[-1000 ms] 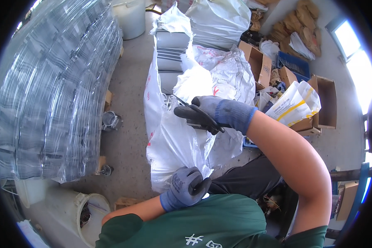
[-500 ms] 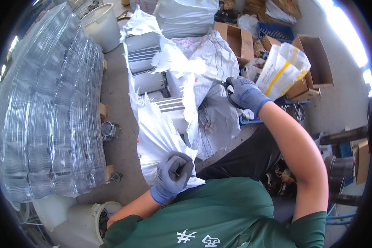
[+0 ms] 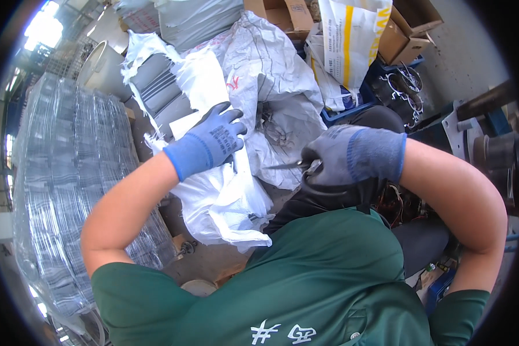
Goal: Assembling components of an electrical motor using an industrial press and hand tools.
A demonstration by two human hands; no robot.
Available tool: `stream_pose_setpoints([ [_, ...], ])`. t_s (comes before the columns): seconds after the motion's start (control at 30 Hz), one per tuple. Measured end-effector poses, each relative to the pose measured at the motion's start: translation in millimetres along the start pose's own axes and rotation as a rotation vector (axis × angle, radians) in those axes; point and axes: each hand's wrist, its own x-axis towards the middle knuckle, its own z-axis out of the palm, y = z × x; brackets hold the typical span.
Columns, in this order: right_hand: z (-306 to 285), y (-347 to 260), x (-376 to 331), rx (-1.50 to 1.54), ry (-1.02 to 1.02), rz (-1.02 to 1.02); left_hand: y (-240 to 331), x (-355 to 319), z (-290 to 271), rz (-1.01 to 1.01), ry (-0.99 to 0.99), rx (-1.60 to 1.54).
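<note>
Grey floor (image 3: pixel 210 258), torn white sack (image 3: pixel 216 196): the left hand (image 3: pixel 210 139), splayed over its edge, risks a nick if the blade (image 3: pixel 282 166) clenched in the right hand (image 3: pixel 341 155) slips.

The green shirt (image 3: pixel 213 300) carries 2 large white characters across its chest. On the white bag (image 3: pixel 333 34), large yellow lettering runs along the right side, cut by a fold, and small dark print fills a panel left of the yellow stripe. A red character marks the crumpled pale sack (image 3: pixel 277 52). The gloved left hand (image 3: pixel 210 141) shows several lines of small dark print on its back; marks on the gloved right hand (image 3: pixel 346 155) are too faint to read.
</note>
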Motion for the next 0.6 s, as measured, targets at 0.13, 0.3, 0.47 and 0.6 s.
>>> stream_pose_setpoints([
  [0.13,13,-14,16,0.127,-0.199,0.058,-16,46,-6,0.147,0.063,-0.191],
  [0.3,12,-21,38,0.278,-0.328,0.174,-16,78,1,0.179,0.022,-0.257],
  [0.47,6,-8,51,0.441,-0.409,0.186,-21,92,0,0.218,-0.04,-0.344],
  [0.6,7,-1,66,0.555,-0.445,0.277,-22,93,2,0.215,-0.048,-0.334],
])
